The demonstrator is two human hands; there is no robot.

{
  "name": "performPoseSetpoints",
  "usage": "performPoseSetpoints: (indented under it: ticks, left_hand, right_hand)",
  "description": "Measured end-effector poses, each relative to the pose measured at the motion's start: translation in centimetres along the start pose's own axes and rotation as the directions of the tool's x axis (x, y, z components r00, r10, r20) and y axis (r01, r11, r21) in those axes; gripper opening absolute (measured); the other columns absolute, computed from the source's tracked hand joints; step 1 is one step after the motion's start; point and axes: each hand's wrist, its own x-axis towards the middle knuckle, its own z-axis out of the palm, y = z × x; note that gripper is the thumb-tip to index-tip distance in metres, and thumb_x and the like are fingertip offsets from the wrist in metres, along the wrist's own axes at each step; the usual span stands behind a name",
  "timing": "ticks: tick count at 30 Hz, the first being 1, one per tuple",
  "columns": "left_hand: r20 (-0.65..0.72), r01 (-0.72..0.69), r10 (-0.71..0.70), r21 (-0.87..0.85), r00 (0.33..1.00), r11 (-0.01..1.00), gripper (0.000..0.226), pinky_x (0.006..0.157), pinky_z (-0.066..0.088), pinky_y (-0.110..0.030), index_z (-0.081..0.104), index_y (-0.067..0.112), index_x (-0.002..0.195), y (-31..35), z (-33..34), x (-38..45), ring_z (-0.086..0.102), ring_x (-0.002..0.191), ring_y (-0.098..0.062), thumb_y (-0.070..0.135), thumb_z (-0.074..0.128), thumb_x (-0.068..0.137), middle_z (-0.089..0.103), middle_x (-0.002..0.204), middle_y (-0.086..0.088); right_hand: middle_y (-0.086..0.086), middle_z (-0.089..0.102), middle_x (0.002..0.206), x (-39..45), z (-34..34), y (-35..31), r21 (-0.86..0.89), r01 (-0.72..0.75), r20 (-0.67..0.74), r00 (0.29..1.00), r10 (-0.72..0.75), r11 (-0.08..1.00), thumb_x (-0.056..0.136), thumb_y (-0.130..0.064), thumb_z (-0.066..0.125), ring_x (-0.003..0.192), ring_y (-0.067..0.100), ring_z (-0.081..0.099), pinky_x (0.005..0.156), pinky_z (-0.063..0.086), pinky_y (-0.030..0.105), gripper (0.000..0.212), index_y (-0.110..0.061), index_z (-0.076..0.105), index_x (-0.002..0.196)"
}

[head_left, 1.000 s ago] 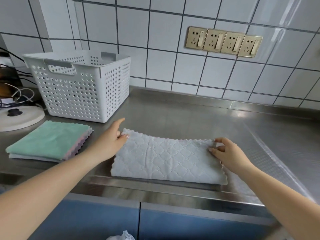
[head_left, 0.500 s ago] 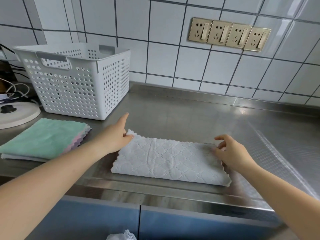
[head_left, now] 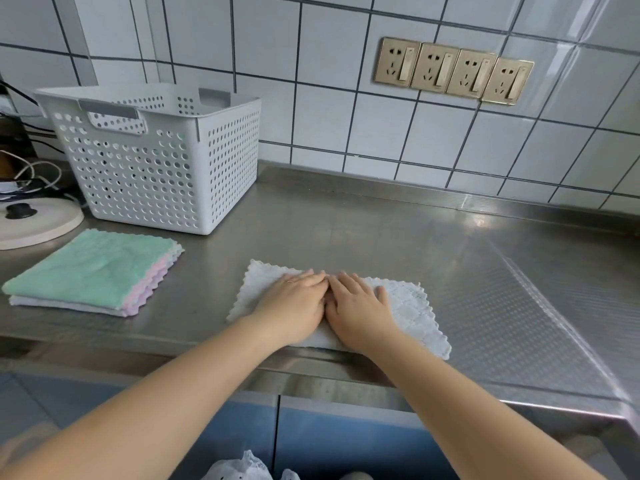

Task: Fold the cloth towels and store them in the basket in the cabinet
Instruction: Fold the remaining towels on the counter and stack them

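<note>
White towel (head_left: 412,306) lay near the worktop's (head_left: 346,223) front edge. Left hand (head_left: 294,304) and right hand (head_left: 358,308) pressed flat on it, fingers straight, touching side by side.

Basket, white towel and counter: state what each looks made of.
Basket: looks like moulded white plastic, matt, with punched round holes.
White towel: seemingly soft microfibre or terry cloth, with a quilted pattern and zigzag edge.
Counter: probably brushed stainless steel, grey and reflecting light.
</note>
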Motion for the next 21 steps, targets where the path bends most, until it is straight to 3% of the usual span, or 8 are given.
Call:
performPoseSetpoints:
  ticks: [6, 15, 18, 20, 21]
  left_hand:
    - [0.117, 0.101, -0.113, 0.104, 0.987, 0.989, 0.064, 0.119, 0.002, -0.036, 0.010, 0.021, 0.151, -2.0, -1.3, -1.5, 0.002, 0.147, -0.015, 0.054, 0.022, 0.097, 0.001, 0.160, 0.001]
    - [0.175, 0.244, -0.260, 0.105, 0.950, 0.964, 0.069, 0.117, -0.006, -0.049, 0.004, 0.024, 0.151, -5.7, -2.2, -2.7, -0.004, 0.146, -0.013, 0.061, 0.017, 0.094, -0.005, 0.160, 0.003]
    - [0.020, 0.150, -0.153, 0.099, 0.988, 0.984, 0.058, 0.115, -0.005, -0.051, 0.029, 0.023, 0.146, -4.0, -2.9, -3.4, 0.009, 0.146, -0.017, 0.051, 0.033, 0.096, 0.017, 0.158, 0.000]
    - [-0.164, -0.074, 0.076, 0.019, 0.983, 0.997, 0.043, 0.116, 0.000, -0.045, 0.054, 0.025, 0.130, -1.4, -3.5, -4.3, 0.036, 0.135, -0.018, 0.043, 0.047, 0.091, 0.047, 0.140, 0.001]
    - [-0.181, -0.181, 0.172, -0.034, 0.968, 0.983, 0.036, 0.117, 0.005, -0.039, 0.060, 0.027, 0.122, 0.2, -3.9, -5.0, 0.047, 0.125, -0.015, 0.041, 0.051, 0.090, 0.057, 0.128, 0.005]
  right_hand:
    - [-0.004, 0.003, 0.159, -1.9, -0.8, 3.2, -0.112, -0.091, 0.067, 0.993, 0.099, 0.989, 0.085, -0.074, 0.010, 0.146, 0.014, -0.001, 0.114, 0.003, 0.055, 0.076, -0.034, 0.008, 0.149]
    - [-0.008, 0.001, 0.159, -3.6, -2.4, 7.5, -0.128, -0.217, 0.109, 0.967, 0.231, 0.968, 0.079, -0.078, 0.008, 0.146, 0.016, -0.002, 0.113, -0.001, 0.062, 0.082, -0.035, 0.004, 0.149]
    - [-0.005, 0.008, 0.158, -2.8, -3.1, 7.2, -0.212, -0.178, 0.128, 0.970, 0.208, 0.961, 0.086, -0.073, 0.016, 0.147, 0.018, -0.002, 0.111, -0.004, 0.063, 0.076, -0.031, 0.013, 0.149]
    - [-0.005, 0.019, 0.156, -1.8, -3.8, 6.6, -0.203, -0.079, 0.046, 0.995, 0.090, 0.976, 0.094, -0.057, 0.029, 0.146, 0.017, 0.006, 0.112, 0.000, 0.058, 0.056, -0.031, 0.031, 0.144]
    - [-0.005, 0.027, 0.153, -1.5, -4.1, 6.1, -0.156, 0.002, -0.013, 1.000, -0.004, 0.988, 0.097, -0.045, 0.034, 0.144, 0.017, 0.016, 0.114, 0.005, 0.053, 0.044, -0.032, 0.040, 0.139]
